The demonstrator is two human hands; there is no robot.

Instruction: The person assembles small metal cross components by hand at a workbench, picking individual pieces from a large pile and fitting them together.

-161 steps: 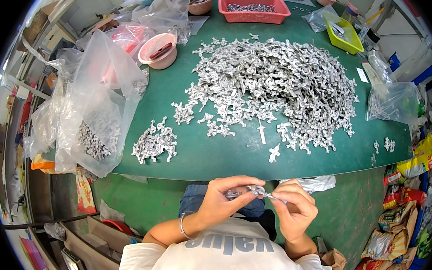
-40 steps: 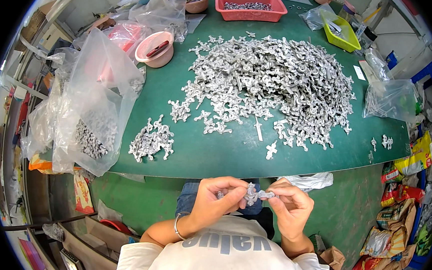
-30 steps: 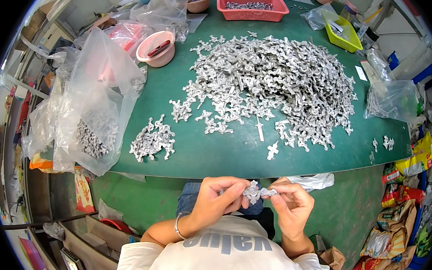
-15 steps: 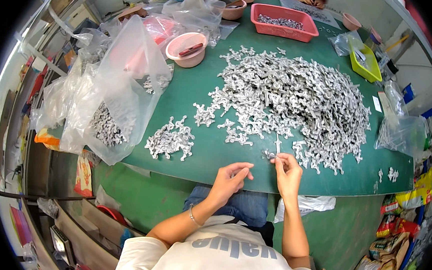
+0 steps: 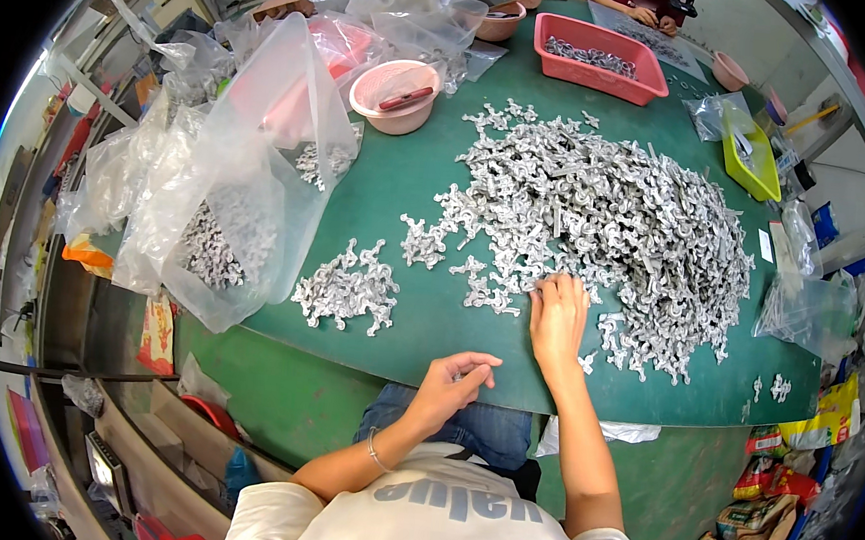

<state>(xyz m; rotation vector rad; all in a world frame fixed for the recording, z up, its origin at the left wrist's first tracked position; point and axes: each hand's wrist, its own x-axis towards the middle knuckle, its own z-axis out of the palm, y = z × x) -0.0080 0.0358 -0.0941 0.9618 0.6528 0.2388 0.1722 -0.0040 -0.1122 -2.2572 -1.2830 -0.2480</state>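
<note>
A broad heap of small grey metal castings (image 5: 616,223) covers the middle and right of the green table. My right hand (image 5: 558,324) is at the heap's near edge, palm down, with its fingers reaching onto the castings. Those fingers look stretched out; anything under them is hidden. Nearer to me, my left hand (image 5: 452,387) hovers by the table's front edge, its fingers curled in with the thumb against them. A bit of grey shows between them, too small to make out. A smaller pile of castings (image 5: 348,286) lies left of the heap.
Clear plastic bags (image 5: 249,167), one with castings inside, crowd the left side. A pink bowl (image 5: 394,97) with a red-handled tool stands behind them. Farther back are a red tray (image 5: 600,59) of metal parts and a yellow-green tray (image 5: 752,152). Another person's hands (image 5: 656,21) work at the far end.
My right hand has moved forward from the front of the table to the heap's edge; the stemmed casting at its fingertips is no longer visible. My left hand stays near the same place. The view has shifted slightly.
</note>
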